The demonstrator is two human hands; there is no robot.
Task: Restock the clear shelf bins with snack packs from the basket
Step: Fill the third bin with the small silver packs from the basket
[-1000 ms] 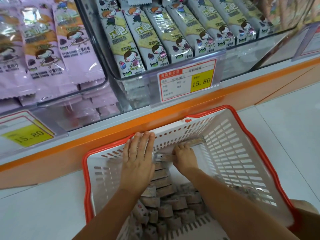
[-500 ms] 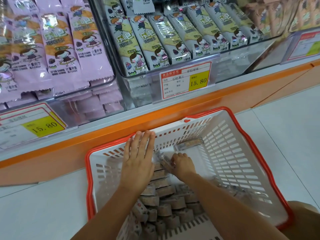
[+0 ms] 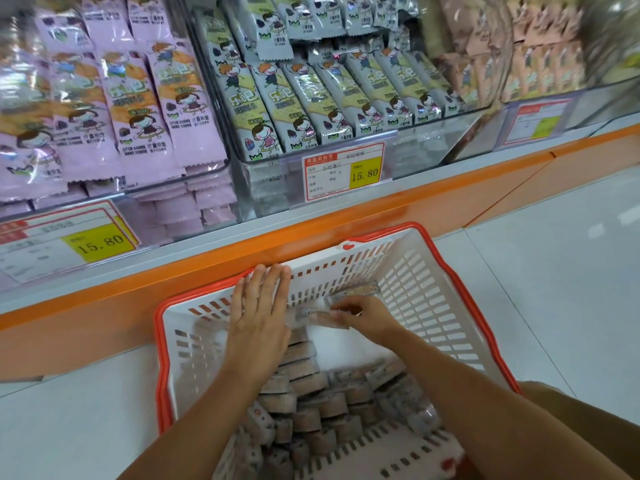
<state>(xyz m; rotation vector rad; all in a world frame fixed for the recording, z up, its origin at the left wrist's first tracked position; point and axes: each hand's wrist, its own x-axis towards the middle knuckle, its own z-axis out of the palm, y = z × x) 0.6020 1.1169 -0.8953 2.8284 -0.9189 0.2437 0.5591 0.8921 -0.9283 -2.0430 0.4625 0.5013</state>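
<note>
A white basket [image 3: 436, 306] with a red rim stands on the floor below the shelf. Several brown snack packs [image 3: 311, 407] lie stacked in it. My left hand [image 3: 258, 313] lies flat with straight fingers on the top of the stack, near the basket's far wall. My right hand [image 3: 363, 315] pinches one snack pack [image 3: 320, 317] beside the stack, held flat and pointing left. Another pack [image 3: 356, 293] leans against the far wall. Above, a clear shelf bin [image 3: 346, 147] holds grey packs and another bin [image 3: 194, 181] holds pink packs.
Price tags reading 15.80 [image 3: 343, 171] [image 3: 69, 240] hang on the bin fronts. An orange shelf base [image 3: 346, 216] runs behind the basket. A bin of peach packs [image 3: 519, 64] is at the upper right. White floor tiles [image 3: 554, 289] lie to the right.
The view has tilted up and the shelf looks nearer. My right hand has turned the pack it holds from slanted to lying level. My left hand has stayed on the stack.
</note>
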